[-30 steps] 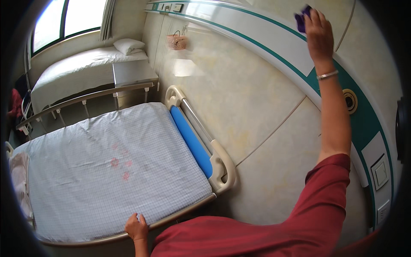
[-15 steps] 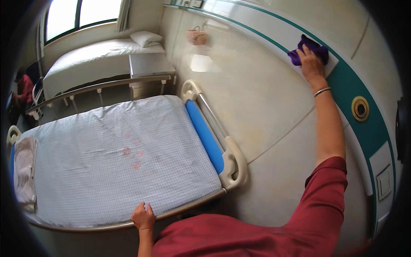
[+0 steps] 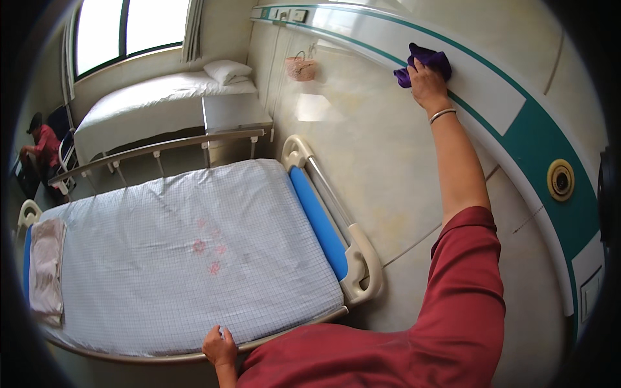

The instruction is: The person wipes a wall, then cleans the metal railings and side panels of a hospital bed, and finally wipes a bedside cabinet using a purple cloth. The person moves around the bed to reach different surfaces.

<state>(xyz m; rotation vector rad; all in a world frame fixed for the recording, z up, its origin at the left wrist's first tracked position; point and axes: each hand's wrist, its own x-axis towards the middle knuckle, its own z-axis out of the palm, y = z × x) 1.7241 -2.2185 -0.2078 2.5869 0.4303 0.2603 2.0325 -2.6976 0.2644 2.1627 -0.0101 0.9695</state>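
My right hand (image 3: pixel 428 85) is stretched out to the upper right, its fingers closed on a bunched purple cloth (image 3: pixel 438 63). The cloth is pressed against a white and green panel strip (image 3: pixel 479 87) on the wall. A silver bangle (image 3: pixel 443 115) circles my right wrist. Low in the view, my left hand (image 3: pixel 220 347) is curled at the near side rail (image 3: pixel 284 336) of a bed, its thumb raised; part of its grip is hidden. The bed's checked sheet (image 3: pixel 162 258) carries red printed marks, and a folded pale cloth (image 3: pixel 47 271) lies at its left end.
A cream and blue bed-end board (image 3: pixel 320 223) stands near the wall. Past the far rail (image 3: pixel 155 150) are a bedside cabinet (image 3: pixel 236 110) and a second, white bed (image 3: pixel 149 97). A pink basket (image 3: pixel 301 68) hangs on the wall. Another person (image 3: pixel 45 152) sits at far left.
My right hand has moved the purple cloth leftward along the wall strip. My left hand stays at the bed rail, and the whole view has shifted slightly.
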